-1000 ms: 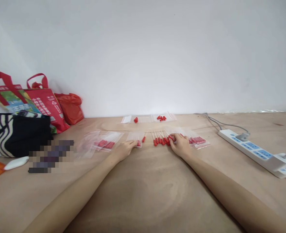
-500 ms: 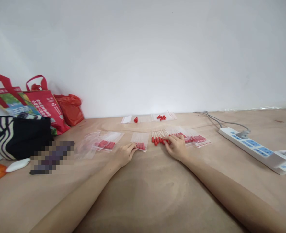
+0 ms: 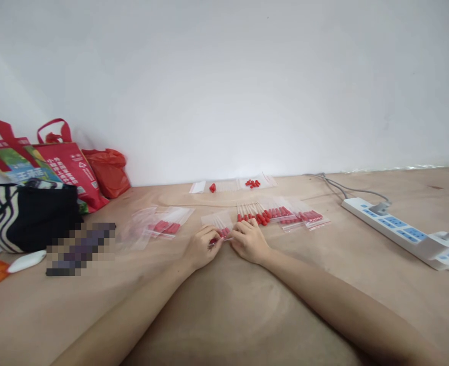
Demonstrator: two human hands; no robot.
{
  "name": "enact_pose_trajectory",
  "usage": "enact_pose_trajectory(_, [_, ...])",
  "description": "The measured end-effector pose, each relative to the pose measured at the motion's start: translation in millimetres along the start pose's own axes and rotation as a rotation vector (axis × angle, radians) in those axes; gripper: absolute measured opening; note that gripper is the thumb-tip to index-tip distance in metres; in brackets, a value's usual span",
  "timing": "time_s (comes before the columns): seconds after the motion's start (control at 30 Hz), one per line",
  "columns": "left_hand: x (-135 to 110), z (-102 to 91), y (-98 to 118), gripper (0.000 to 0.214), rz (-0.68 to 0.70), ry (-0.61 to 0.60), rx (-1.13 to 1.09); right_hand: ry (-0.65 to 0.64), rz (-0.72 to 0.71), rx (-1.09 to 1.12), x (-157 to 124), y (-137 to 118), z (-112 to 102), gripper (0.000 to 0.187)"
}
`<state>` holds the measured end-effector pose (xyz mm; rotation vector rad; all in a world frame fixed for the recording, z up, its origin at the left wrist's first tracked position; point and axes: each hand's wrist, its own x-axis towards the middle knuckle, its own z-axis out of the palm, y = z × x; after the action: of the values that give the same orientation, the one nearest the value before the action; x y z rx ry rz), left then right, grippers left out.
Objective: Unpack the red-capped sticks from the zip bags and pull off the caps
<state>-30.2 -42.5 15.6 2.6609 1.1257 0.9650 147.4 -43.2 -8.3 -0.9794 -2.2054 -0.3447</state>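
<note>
Wall (image 3: pixel 224 91): rose plain and pale behind everything.
Tabletop (image 3: pixel 239 315): ran wood-toned up to it, faint grain swirls in front.
Clear zip bag (image 3: pixel 216 222): lay mid-table between both hands, red-tipped sticks (image 3: pixel 224 231) inside, red ends nearest.
Left hand (image 3: pixel 203 247): pinched near left corner, fingertips partly hidden; likely to anchor thin film against sliding.
Right hand (image 3: pixel 249 241): pinched near edge just beside left, thumb and fingers together; probably to hold tension across it.
Loose sticks (image 3: pixel 252 211): lay fanned just beyond right hand, red ends near, presumably for easy pickup.
Right-side bags (image 3: pixel 308 216): overlapped beside the fan with red ends showing; likely parked within reach.
Left-side bags (image 3: pixel 167 227): lay near left hand, red ends visible through film.
Rear bags (image 3: pixel 257 182): lay near wall with red pieces (image 3: pixel 252 183); inside or on top, couldn't tell.
Power strip (image 3: pixel 395 223): sat off right, plugged.
Red tote (image 3: pixel 71 168): stood far left behind black striped bag (image 3: pixel 45 213).
</note>
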Motion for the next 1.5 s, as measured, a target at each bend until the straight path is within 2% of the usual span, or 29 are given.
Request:
enact_pose_trajectory(0.3, [-0.2, 3.9, 1.2, 0.018, -0.102, -0.011, -0.080, 0.043, 0.002, -0.006, -1.3, 1.4, -0.6, 0.012])
enact_pose_trajectory(0.73, [0.1, 3.6, 0.1, 0.017, -0.091, -0.008, -0.119, 0.022, 0.037, 0.039, -0.7, 1.1, -0.5, 0.009])
enact_pose_trajectory(1.0, [0.3, 3.4, -0.6, 0.017, -0.111, 0.011, -0.147, -0.028, -0.037, 0.160, -2.1, 3.0, -5.0, 0.011])
enact_pose_trajectory(1.3, [0.0, 3.9, -0.8, 0.017, -0.125, 0.007, -0.153, -0.102, -0.028, 0.300, -2.6, 5.6, -6.7, 0.005])
enact_pose_trajectory(1.5, [-0.9, 4.1, -1.7, 0.017, -0.098, 0.013, -0.151, -0.008, -0.030, 0.245, -1.2, 6.7, -0.4, 0.015])
